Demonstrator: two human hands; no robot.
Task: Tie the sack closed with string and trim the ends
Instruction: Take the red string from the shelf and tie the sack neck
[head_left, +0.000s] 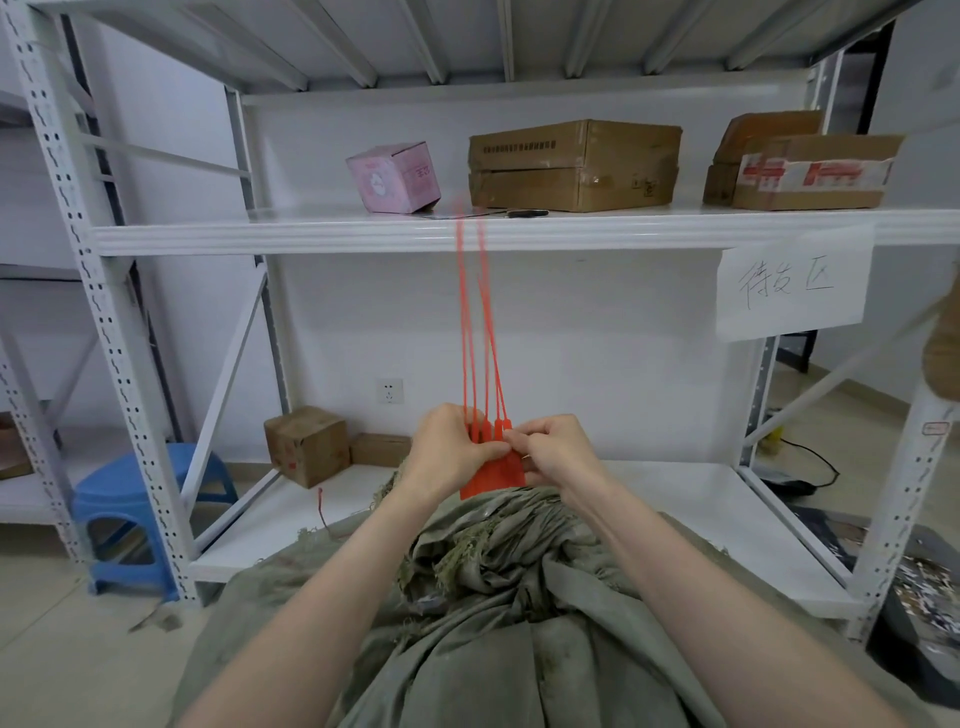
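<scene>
Bare forearms reach forward side by side, left hand (449, 449) and right hand (553, 452) close together, fingers pinching red ties (493, 475).

This is a storeroom or parcel depot: white slotted-steel racking (363, 236) spans 9 to 3 o'clock, taped cardboard cartons (574, 166) sit on its shelf at 1 o'clock, a handwritten paper sign (792, 283) hangs at 2 o'clock, and a bulky sack (519, 649) lies at 6 o'clock.

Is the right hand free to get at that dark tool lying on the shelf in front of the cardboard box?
Probably, once it lets go: the right hand pinches the red ties together with the left hand. The dark tool lies at the open front edge of the shelf, with nothing blocking it.
</scene>
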